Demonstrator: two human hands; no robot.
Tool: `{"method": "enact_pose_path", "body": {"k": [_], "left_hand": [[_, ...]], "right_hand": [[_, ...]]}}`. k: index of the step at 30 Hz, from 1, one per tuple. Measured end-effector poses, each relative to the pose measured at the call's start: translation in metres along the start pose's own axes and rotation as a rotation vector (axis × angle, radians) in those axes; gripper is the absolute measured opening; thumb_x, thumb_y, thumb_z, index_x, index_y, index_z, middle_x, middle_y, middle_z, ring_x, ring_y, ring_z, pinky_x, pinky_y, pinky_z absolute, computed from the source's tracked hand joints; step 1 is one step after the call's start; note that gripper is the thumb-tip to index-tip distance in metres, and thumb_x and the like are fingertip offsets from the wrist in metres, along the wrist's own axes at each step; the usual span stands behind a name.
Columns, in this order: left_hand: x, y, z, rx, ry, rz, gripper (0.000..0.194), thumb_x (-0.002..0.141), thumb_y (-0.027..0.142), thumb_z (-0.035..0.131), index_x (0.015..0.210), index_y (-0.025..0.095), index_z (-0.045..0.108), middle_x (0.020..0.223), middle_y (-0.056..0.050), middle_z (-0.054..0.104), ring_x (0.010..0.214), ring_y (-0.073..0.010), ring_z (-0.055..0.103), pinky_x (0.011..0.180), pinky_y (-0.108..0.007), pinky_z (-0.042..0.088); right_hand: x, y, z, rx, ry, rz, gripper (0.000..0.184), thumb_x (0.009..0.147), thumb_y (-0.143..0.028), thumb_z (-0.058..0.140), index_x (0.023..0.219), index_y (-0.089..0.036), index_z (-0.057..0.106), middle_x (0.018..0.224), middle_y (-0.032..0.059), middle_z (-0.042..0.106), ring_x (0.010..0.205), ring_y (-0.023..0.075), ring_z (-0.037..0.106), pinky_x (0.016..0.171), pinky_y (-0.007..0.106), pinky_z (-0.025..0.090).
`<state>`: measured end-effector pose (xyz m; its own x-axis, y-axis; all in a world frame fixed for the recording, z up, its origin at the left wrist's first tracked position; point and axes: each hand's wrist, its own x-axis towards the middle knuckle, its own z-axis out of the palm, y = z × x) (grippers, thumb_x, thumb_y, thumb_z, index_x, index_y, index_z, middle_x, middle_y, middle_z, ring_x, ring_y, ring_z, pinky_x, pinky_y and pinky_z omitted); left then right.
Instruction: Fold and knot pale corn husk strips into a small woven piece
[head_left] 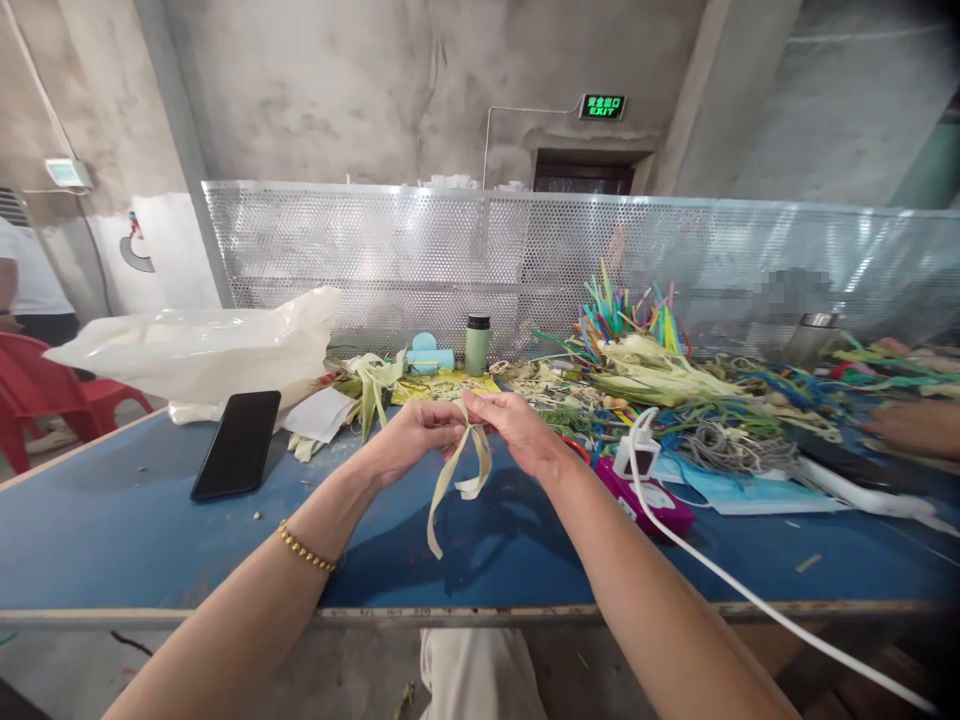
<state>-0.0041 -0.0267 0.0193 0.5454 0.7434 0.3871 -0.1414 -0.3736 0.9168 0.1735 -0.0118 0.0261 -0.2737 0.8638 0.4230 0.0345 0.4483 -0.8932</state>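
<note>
Above the blue table, my left hand (422, 432) and my right hand (517, 425) meet, each with its fingers pinched on a pale green corn husk strip (448, 485). Two loose ends of the strip dangle below the fingers, one long and one curled. Where the strip passes between the fingertips is partly hidden. Behind the left hand lies a bunch of dried husk pieces (373, 385). A purple power strip (649, 500) with a white charger (637, 455) plugged in sits to the right of my right forearm.
On the left are a black phone (238, 445), white paper (321, 413) and a large plastic bag (225, 350). A green bottle (477, 347) stands at the back. Husks (660, 370), colourful stems (630, 315) and grey cord (731, 448) crowd the right. Another person's hand (919, 428) is at far right.
</note>
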Motion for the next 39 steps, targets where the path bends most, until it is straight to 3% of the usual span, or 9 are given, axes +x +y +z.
{"method": "enact_pose_path", "body": {"k": [8,13,16,20,25,29,34,39], "left_hand": [[-0.003,0.0,0.002,0.103,-0.075,-0.076,0.022,0.079,0.032,0.07,0.083,0.01,0.071,0.06,0.0,0.054,0.052,-0.0087,0.045,0.053,-0.025,0.033],[-0.007,0.002,0.0,0.069,-0.228,-0.191,0.037,0.081,0.032,0.068,0.111,0.011,0.07,0.062,0.001,0.054,0.052,-0.0086,0.045,0.054,-0.025,0.036],[-0.006,0.001,-0.001,0.016,-0.156,-0.142,0.043,0.081,0.033,0.069,0.118,0.012,0.064,0.062,0.002,0.053,0.052,-0.0083,0.045,0.052,-0.024,0.035],[-0.003,0.0,-0.001,-0.02,-0.022,-0.1,0.033,0.08,0.037,0.072,0.099,0.012,0.063,0.063,0.001,0.055,0.051,-0.0083,0.048,0.051,-0.023,0.034],[-0.002,-0.001,0.001,-0.001,-0.028,-0.087,0.039,0.084,0.05,0.064,0.088,0.011,0.062,0.072,-0.004,0.062,0.057,-0.0101,0.054,0.058,-0.025,0.04],[0.0,-0.004,0.002,0.026,0.017,-0.099,0.034,0.074,0.041,0.077,0.085,0.012,0.062,0.07,-0.002,0.063,0.055,-0.0089,0.052,0.054,-0.024,0.039],[0.0,-0.003,0.001,0.044,0.058,-0.118,0.031,0.074,0.04,0.076,0.075,0.012,0.062,0.061,0.0,0.059,0.049,-0.0073,0.048,0.05,-0.022,0.034],[0.001,-0.004,-0.002,0.025,0.113,-0.141,0.031,0.071,0.039,0.078,0.073,0.011,0.064,0.064,-0.002,0.062,0.053,-0.0086,0.05,0.054,-0.024,0.037]], "right_hand": [[-0.007,-0.009,0.014,0.267,-0.212,0.224,0.038,0.069,-0.049,0.079,0.087,-0.018,0.068,0.074,0.0036,0.068,0.055,0.017,0.062,0.053,0.034,0.051],[0.001,-0.006,0.009,0.194,0.121,0.039,0.027,0.063,-0.036,0.083,0.077,-0.017,0.07,0.071,-0.0004,0.064,0.059,0.0091,0.051,0.054,0.024,0.042],[0.003,-0.009,0.003,0.213,0.143,-0.043,0.026,0.067,-0.038,0.08,0.075,-0.017,0.068,0.062,-0.0024,0.058,0.055,0.0088,0.047,0.053,0.025,0.039],[0.003,-0.012,0.001,0.278,0.129,-0.104,0.025,0.068,-0.035,0.079,0.079,-0.018,0.066,0.062,-0.0027,0.058,0.053,0.0091,0.048,0.051,0.025,0.039],[0.0,-0.017,0.004,0.249,0.107,-0.095,0.027,0.069,-0.036,0.079,0.08,-0.017,0.064,0.06,-0.0031,0.058,0.052,0.0095,0.05,0.051,0.025,0.041],[-0.004,-0.022,0.006,0.184,0.099,-0.104,0.027,0.071,-0.039,0.077,0.079,-0.017,0.062,0.057,-0.003,0.059,0.048,0.0094,0.05,0.049,0.025,0.042],[-0.008,-0.026,0.008,0.128,0.059,-0.152,0.025,0.078,-0.042,0.072,0.082,-0.02,0.061,0.058,-0.0029,0.058,0.046,0.0099,0.05,0.047,0.026,0.042],[-0.012,-0.031,0.009,0.064,0.036,-0.23,0.023,0.079,-0.04,0.072,0.081,-0.021,0.06,0.067,-0.0009,0.062,0.054,0.0112,0.056,0.057,0.029,0.049]]}}
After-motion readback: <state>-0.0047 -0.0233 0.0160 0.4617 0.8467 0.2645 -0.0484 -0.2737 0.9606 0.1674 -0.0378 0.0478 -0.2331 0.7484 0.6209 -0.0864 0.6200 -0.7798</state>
